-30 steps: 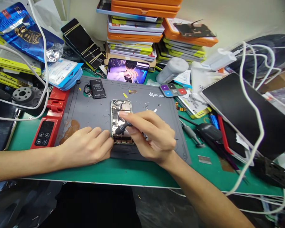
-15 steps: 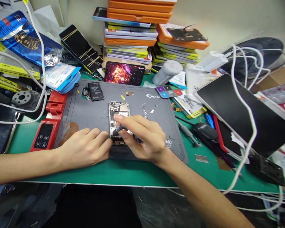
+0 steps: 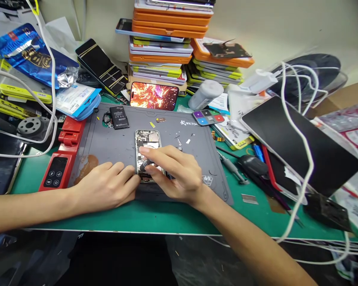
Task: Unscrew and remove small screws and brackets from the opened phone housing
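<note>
An opened phone [image 3: 149, 138] with bare inner parts lies on the grey work mat [image 3: 107, 145]. My left hand [image 3: 111, 183] is curled, its fingertips at the phone's lower left edge, seemingly gripping it. With thumb and fingers, my right hand [image 3: 179, 172] holds a dark screwdriver [image 3: 144, 164] tilted over the lower part of the phone. Its tip is too small to make out, and the hand hides the phone's lower right. A black phone battery [image 3: 119, 118] rests behind on the mat, while small metal parts [image 3: 179, 140] are scattered at the right.
A lit phone [image 3: 154, 96] leans at the back before stacked orange boxes [image 3: 170, 31]. The left side has a red device [image 3: 55, 171] with buttons. To the right are a grey bottle [image 3: 205, 95], a screwdriver-like tool [image 3: 233, 169], a dark panel [image 3: 301, 143] and a looping white cable [image 3: 307, 159].
The view has shifted slightly, and the picture on the lit phone is brighter. Both hands keep nearly the same pose at the opened phone, with the screwdriver still in my right hand.
</note>
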### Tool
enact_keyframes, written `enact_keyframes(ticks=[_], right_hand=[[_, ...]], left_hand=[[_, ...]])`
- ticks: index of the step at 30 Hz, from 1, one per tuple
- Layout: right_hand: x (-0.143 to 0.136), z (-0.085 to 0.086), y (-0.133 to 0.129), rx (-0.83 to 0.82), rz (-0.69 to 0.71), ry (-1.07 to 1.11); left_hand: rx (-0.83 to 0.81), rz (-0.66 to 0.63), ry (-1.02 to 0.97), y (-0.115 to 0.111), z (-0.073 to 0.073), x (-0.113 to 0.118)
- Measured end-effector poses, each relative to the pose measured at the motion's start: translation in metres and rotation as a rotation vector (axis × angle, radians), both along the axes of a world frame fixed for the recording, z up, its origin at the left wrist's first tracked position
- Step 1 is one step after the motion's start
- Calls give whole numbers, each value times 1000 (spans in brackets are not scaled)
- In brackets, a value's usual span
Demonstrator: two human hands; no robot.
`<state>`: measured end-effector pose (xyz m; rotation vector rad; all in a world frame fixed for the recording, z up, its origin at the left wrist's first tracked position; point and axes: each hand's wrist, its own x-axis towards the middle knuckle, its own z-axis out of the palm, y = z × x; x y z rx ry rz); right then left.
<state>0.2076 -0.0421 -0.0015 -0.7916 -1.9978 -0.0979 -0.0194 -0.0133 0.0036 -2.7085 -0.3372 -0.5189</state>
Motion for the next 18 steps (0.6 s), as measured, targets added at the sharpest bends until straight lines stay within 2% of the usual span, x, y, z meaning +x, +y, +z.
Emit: enact_keyframes(ticks=[11,18], right_hand=[[2,-5,-1,-30,-12,-26],[1,-7,-1,-34,-28,-71]], left_hand=[[9,-1,-11,1,0,2],[21,-48,-54,2,-2,1]])
